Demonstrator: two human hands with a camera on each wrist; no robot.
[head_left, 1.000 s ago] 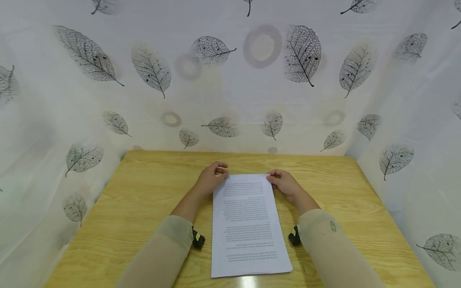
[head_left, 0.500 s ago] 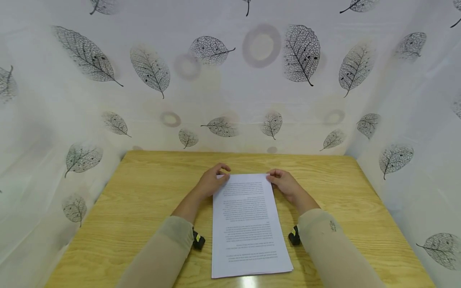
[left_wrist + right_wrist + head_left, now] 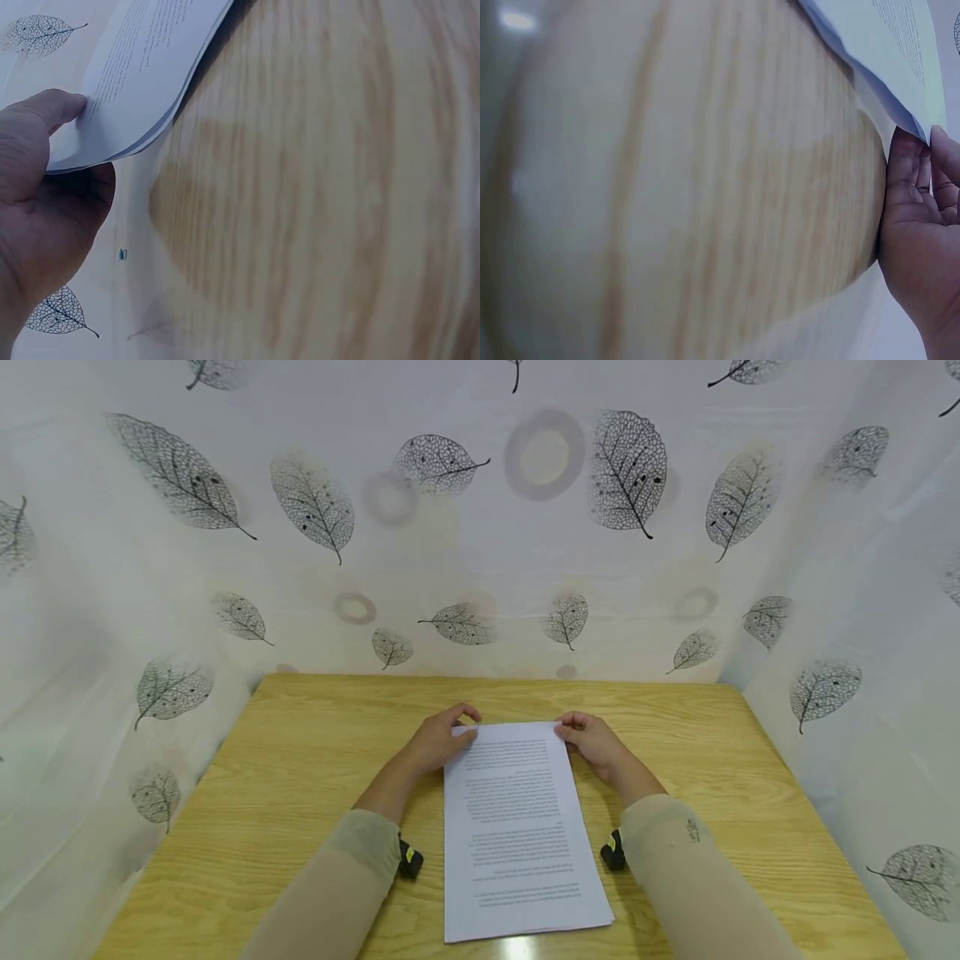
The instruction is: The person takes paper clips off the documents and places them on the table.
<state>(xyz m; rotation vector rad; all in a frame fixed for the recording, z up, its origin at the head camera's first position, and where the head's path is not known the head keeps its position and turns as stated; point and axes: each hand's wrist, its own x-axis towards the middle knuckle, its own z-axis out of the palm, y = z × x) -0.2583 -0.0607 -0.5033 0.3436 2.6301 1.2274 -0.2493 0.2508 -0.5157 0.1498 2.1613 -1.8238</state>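
White printed paper stack over yellow wood-grain tabletop, six o'clock in head view. Bare left hand pinches eleven-o'clock corner, thin wire clip alongside; bare right hand pinches one-o'clock corner.

- One paper stack; its sheets number at least two, the full count hidden.
- Five blocks of print on the top sheet.
- One tiny thin loop at the top edge, too small to identify.
- Two grips: one left grip, one right grip.
- Two sleeves.
- Two black wrist devices.
- One table.
- Sixteen whole leaf prints in the head view, others cut off by its edges.
- Four clear ring prints there.
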